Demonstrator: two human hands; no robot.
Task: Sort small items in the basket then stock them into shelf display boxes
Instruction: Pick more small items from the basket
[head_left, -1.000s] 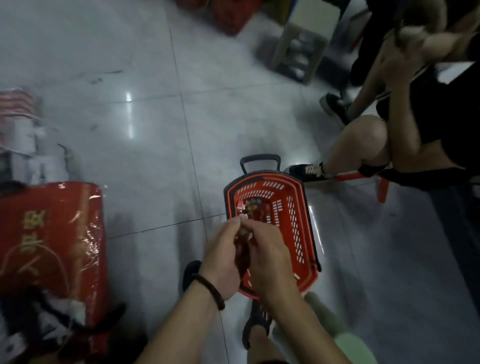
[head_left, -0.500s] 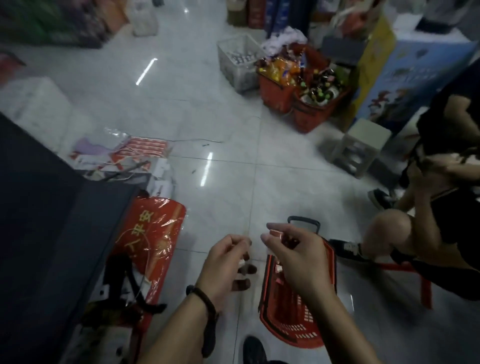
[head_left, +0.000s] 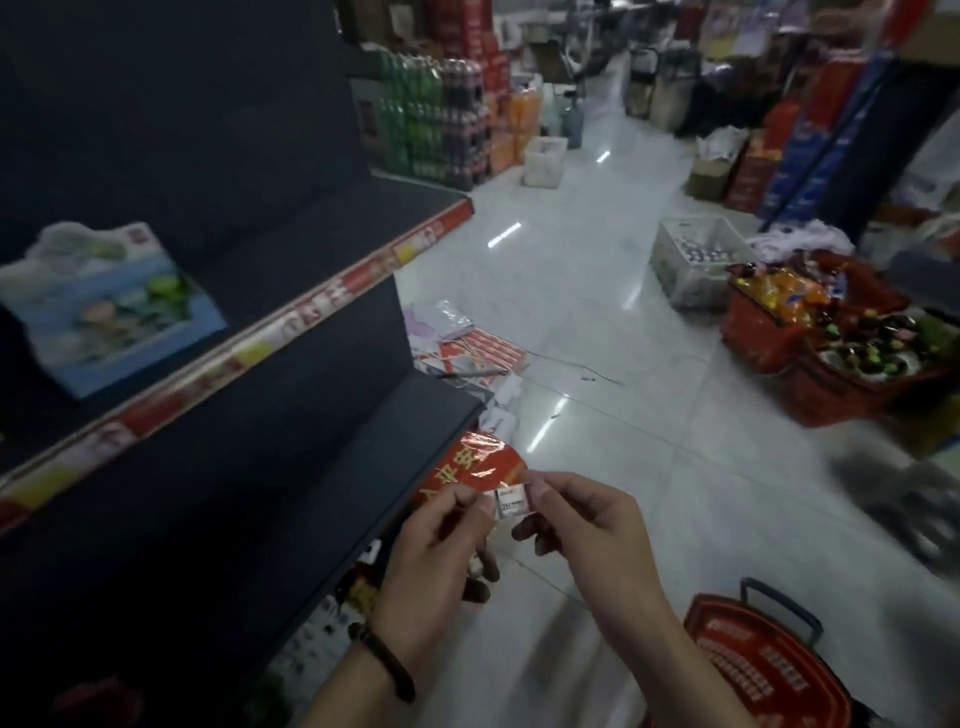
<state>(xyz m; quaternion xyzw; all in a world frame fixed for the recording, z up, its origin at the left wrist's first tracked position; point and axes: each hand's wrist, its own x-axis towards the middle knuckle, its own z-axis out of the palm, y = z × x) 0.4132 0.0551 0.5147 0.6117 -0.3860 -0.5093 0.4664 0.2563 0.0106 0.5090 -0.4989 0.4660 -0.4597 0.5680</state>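
Low in the frame, the left hand (head_left: 435, 553) and right hand (head_left: 589, 527) pinch one small white packet (head_left: 514, 500) between their fingers.

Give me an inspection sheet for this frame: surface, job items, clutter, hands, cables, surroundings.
Surface: glossy pale tiled floor; dark shelf at left.
Job's things: white packet marked 2B, held up; red basket on the floor, lower right; blue display box on the shelf.
Clutter: red foil pack and loose packs on the floor by the shelf.
Grippers: left hand and right hand each pinch one end of the packet.
Cables: thin cord lying on the floor.
Surroundings: full red baskets, clear crate, stacked drink bottles.
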